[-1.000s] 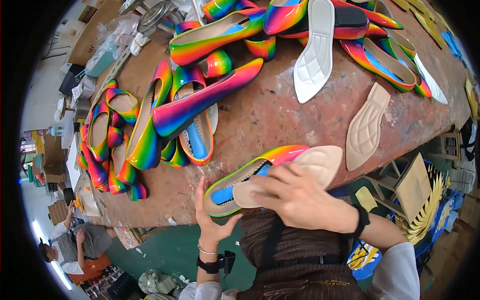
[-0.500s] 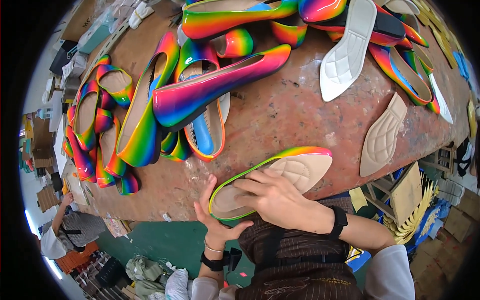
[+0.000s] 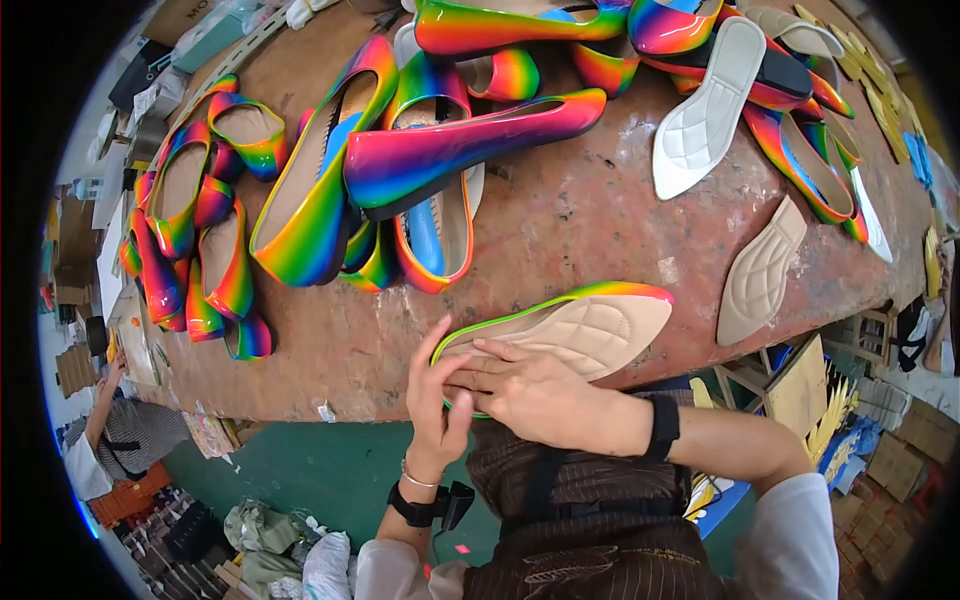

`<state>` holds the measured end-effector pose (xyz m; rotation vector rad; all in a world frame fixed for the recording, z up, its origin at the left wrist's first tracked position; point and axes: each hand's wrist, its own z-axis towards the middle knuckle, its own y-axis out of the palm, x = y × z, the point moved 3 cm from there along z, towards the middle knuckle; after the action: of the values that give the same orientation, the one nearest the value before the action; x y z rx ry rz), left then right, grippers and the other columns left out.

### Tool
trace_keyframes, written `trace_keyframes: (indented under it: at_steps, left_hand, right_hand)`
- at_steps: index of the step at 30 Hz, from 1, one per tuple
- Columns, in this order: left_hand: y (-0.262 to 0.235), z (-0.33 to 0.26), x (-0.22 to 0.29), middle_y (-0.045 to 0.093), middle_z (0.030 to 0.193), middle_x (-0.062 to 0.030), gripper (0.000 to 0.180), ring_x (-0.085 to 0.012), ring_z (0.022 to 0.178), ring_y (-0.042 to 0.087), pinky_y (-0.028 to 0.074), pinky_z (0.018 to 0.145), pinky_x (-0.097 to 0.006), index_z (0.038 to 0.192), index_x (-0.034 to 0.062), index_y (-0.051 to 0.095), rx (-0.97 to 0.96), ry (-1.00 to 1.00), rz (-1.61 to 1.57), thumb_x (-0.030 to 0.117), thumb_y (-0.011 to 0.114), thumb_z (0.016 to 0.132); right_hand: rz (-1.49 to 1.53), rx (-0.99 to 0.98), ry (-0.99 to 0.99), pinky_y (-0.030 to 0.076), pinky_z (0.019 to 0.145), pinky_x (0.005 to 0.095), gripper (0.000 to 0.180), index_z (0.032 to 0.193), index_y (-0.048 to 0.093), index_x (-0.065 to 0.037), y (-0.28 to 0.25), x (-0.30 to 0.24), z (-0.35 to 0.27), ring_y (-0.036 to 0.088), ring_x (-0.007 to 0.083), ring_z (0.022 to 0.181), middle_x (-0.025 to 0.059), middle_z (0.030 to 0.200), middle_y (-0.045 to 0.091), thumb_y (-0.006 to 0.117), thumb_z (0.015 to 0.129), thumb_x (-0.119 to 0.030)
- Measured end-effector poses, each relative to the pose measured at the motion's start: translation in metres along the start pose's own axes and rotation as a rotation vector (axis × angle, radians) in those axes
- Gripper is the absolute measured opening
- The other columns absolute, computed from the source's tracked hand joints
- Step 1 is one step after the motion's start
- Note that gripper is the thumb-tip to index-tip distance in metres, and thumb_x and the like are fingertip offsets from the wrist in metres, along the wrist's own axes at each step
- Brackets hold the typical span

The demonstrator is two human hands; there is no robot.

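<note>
A rainbow-coloured flat shoe (image 3: 571, 293) lies near the table's front edge, its toe to the right. Along its inside and over its toe end lies a beige quilted insole (image 3: 610, 330). My left hand (image 3: 432, 400) is wrapped round the heel end, its fingers on the far side and its thumb raised close to me. Across the near side of the shoe lies my right hand (image 3: 530, 395), its fingers bent over the rim and pressing on the heel part of the insole. Its thumb is hidden. The fingertips of both hands almost meet at the heel.
Several rainbow shoes (image 3: 470, 155) are heaped on the brown table (image 3: 560, 230) at the far side and left. A white insole (image 3: 710, 110) and another beige insole (image 3: 762, 275) lie to the right. A person (image 3: 110, 430) is at the left; a wooden stool (image 3: 795, 390) stands at the right.
My right hand's fingers have moved from deeper inside the shoe to its heel end, uncovering more of the insole. My left hand has closed in around the heel. The whole view has shifted slightly.
</note>
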<state>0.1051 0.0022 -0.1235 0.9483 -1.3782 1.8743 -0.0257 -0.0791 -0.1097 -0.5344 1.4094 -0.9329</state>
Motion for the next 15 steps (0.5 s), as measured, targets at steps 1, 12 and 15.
trace_keyframes:
  at_steps: [1, 12, 15]
  left_hand:
    - [0.004, -0.001, 0.000, 0.046, 0.142, -0.0322, 0.039, -0.0446, 0.129, 0.050, 0.040, 0.107, -0.049, 0.123, 0.0004, 0.053, 0.006, 0.004, 0.002, 0.026, 0.052, 0.093]
    - [0.035, -0.008, 0.051, 0.039, 0.148, -0.0297, 0.038, -0.0400, 0.131, 0.045, 0.037, 0.107, -0.049, 0.119, -0.0024, 0.046, 0.165, -0.058, 0.091, 0.013, 0.059, 0.087]
    - [0.060, -0.021, 0.081, 0.036, 0.152, -0.0270, 0.068, -0.0419, 0.119, 0.052, 0.046, 0.096, -0.046, 0.134, -0.0037, 0.048, -0.161, -0.001, 0.373, 0.006, 0.076, 0.073]
  right_hand:
    - [-0.005, 0.001, -0.006, 0.035, 0.115, 0.0370, 0.043, 0.122, 0.067, -0.003, 0.001, -0.005, -0.004, 0.055, 0.0216, 0.128, 0.0111, 0.134, 0.062, 0.057, 0.083, -0.016]
    - [-0.333, 0.310, 0.398, 0.027, 0.118, 0.0486, 0.037, 0.108, 0.073, -0.005, -0.054, 0.008, -0.042, 0.056, 0.0297, 0.124, 0.0152, 0.121, 0.066, 0.067, 0.074, -0.015]
    - [-0.504, 0.645, 0.636, 0.032, 0.113, 0.0497, 0.037, 0.108, 0.072, -0.002, -0.089, 0.040, -0.034, 0.057, 0.0340, 0.120, 0.0183, 0.119, 0.066, 0.073, 0.073, -0.015]
